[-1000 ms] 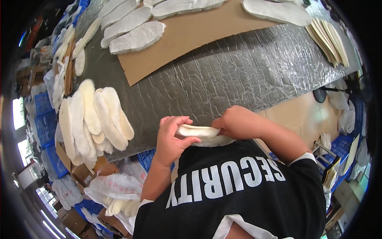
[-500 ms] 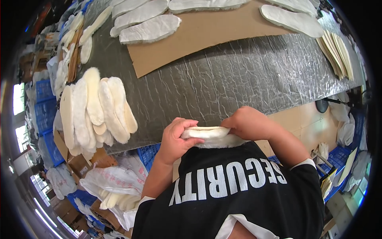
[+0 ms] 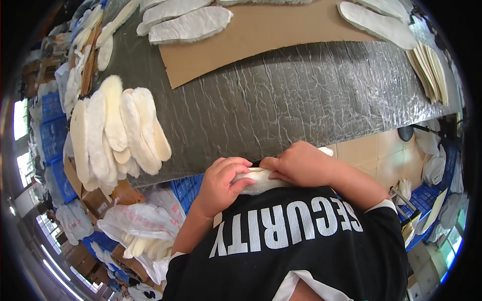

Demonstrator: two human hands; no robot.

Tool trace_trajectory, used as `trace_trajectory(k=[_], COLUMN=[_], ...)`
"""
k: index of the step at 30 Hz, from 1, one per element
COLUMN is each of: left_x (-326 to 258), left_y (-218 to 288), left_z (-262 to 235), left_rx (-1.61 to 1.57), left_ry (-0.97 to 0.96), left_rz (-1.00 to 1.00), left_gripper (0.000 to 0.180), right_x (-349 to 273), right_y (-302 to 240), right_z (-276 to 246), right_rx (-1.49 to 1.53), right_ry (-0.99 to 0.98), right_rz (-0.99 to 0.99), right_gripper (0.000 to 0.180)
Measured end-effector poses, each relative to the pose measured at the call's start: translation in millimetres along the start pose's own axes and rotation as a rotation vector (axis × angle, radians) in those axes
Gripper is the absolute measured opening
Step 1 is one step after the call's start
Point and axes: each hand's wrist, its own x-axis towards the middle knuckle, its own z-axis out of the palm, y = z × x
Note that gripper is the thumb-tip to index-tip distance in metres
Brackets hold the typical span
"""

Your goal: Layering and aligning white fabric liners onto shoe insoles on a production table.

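Observation:
A white fleecy insole (image 3: 263, 185) is held crosswise against my front, at the near edge of the table. Along its top rim a thin cream layer shows. My left hand (image 3: 222, 183) pinches its left end, thumb in front and fingers behind. Close beside it, my right hand (image 3: 301, 163) grips the top rim around the middle, with fingers curled. A white tip of the insole pokes out past my right wrist; the rest is hidden behind my hand and forearm.
A pile of fleecy insoles (image 3: 115, 130) lies at the table's left edge. Further back, white insoles (image 3: 191, 26) rest on a brown cardboard sheet (image 3: 281, 30). A fanned stack of cream sheets (image 3: 429, 72) sits at the right. Plastic bags (image 3: 140, 226) and blue crates (image 3: 188, 191) stand below the table.
My right hand has slid left along the insole's rim, nearer to my left hand. The insole's right end now shows beyond my right wrist. The view has shifted slightly.

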Motion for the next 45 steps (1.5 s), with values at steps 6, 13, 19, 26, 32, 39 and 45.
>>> trace_trajectory(k=[6,13,19,26,32,39,45], left_x=[-3,-2,-8,-9,3,42,46], left_y=[6,7,2,-10,-41,-102,-107], left_z=[-7,3,16,24,24,12,30], left_rx=[0.008,0.046,-0.028,-0.216,-0.436,0.409,0.705], left_ry=[-0.098,-0.082,0.047,0.129,0.205,0.285,-0.117], left_rz=[-0.142,-0.075,-0.187,-0.362,-0.545,-0.276,-0.089], left_gripper=[0.011,0.009,0.011,0.008,0.011,0.031,0.086], right_x=[2,5,7,20,44,71,73], right_y=[-2,-3,5,5,13,67,80], right_z=[5,4,10,26,10,45,52], right_rx=[-0.048,-0.050,0.005,0.065,-0.076,-0.535,-0.467], right_ry=[-0.010,-0.038,0.018,0.265,0.154,0.636,0.470], right_rz=[0.012,0.007,-0.051,0.047,0.144,0.144,0.238], right_gripper=[0.027,0.026,0.027,0.025,0.029,0.053,0.074])
